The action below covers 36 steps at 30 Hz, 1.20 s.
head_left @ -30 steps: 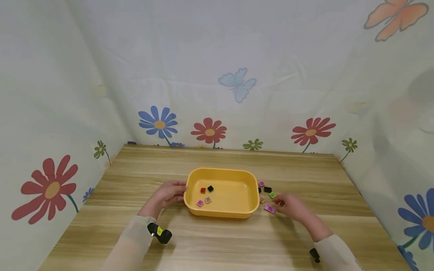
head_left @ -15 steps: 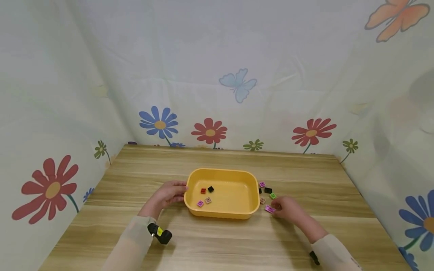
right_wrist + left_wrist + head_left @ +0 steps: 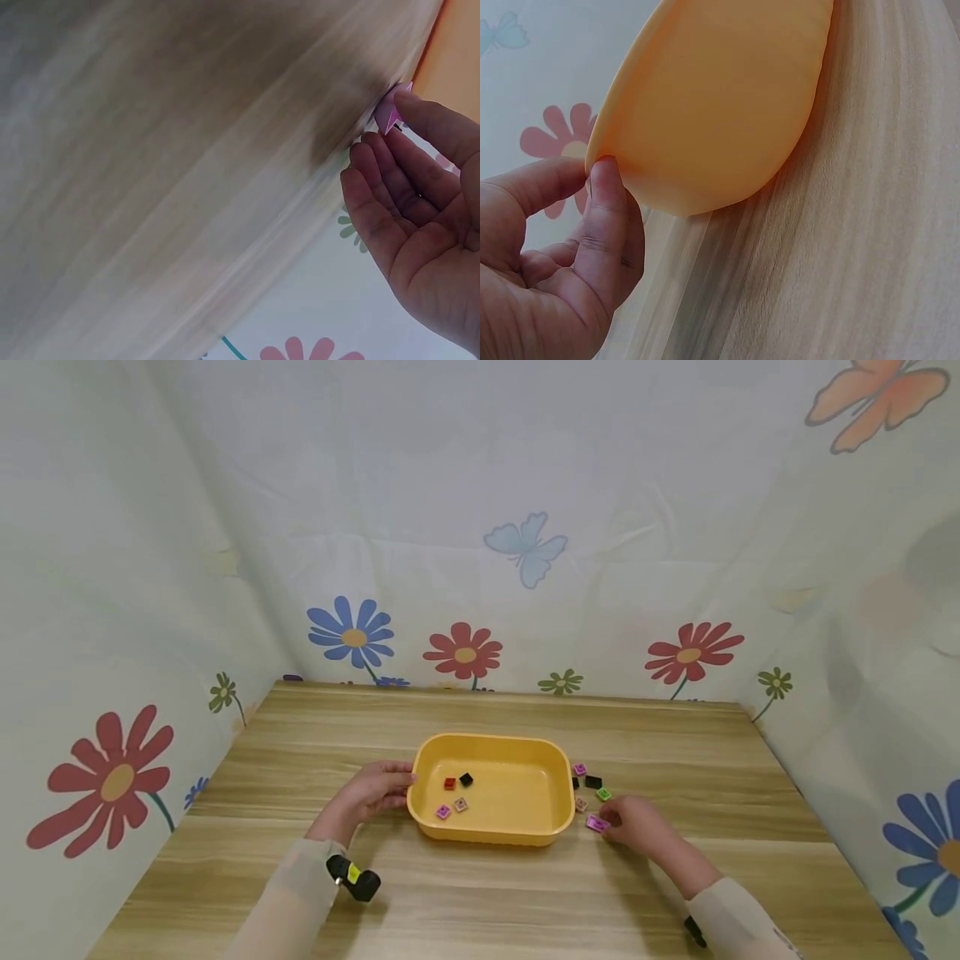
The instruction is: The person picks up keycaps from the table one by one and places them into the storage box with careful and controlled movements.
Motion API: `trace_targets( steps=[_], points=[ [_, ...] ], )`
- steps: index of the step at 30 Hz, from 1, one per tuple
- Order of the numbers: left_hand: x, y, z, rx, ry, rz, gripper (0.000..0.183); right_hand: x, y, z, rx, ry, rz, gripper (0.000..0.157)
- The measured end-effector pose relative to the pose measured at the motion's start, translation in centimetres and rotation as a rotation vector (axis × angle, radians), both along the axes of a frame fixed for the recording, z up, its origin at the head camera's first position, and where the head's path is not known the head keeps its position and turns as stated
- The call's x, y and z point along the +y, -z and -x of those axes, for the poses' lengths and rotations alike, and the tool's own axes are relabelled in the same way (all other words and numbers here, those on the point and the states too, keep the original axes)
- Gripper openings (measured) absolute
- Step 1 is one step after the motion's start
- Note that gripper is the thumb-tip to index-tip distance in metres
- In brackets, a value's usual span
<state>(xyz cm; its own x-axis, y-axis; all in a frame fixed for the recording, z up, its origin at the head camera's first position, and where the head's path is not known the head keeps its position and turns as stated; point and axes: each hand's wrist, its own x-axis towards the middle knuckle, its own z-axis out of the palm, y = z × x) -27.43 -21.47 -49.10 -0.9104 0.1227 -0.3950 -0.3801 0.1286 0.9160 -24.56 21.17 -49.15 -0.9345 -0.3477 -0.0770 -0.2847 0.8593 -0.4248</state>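
My left hand (image 3: 375, 785) pinches the left rim of a yellow plastic basin (image 3: 495, 837) between thumb and finger; the left wrist view shows this hold up close. Inside the basin lie a red block (image 3: 449, 783), a black block (image 3: 466, 779), a pink block (image 3: 443, 811) and a tan block (image 3: 461, 804). To the right of the basin, my right hand (image 3: 637, 822) has its thumb and fingertips at the end of a longer pink building block (image 3: 597, 823). The right wrist view shows the thumb against this pink building block (image 3: 390, 112), pinching it, low at the table.
More small blocks lie by the basin's right side: a green block (image 3: 603, 794), a black block (image 3: 593, 782), a small pink block (image 3: 580, 769) and a tan block (image 3: 581, 805). The wooden table (image 3: 480, 902) ends at a flower-printed curtain (image 3: 420, 527) behind and at the sides.
My right hand has shifted slightly down from beside the green block and closed its fingertips at the longer pink building block. My left hand and the basin have stayed in place.
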Motion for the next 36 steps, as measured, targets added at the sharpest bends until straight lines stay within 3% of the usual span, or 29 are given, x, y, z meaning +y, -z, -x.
trace_targets(
  steps=[15,22,31,36],
  points=[
    [-0.1,-0.1,0.0,0.002,0.013,-0.006,0.046,0.0,0.0,-0.3,0.066,-0.043,-0.037,0.01],
    [0.0,-0.1,0.0,0.001,0.007,0.0,0.046,0.0,-0.1,-0.3,0.059,-0.035,-0.041,0.011],
    [0.0,-0.1,0.0,0.005,0.007,0.008,0.046,0.3,-0.9,0.0,-0.036,0.028,0.013,0.016],
    [0.0,0.1,0.1,0.005,0.005,0.012,0.045,0.4,-1.6,0.2,-0.004,0.019,-0.004,0.011]
  ],
)
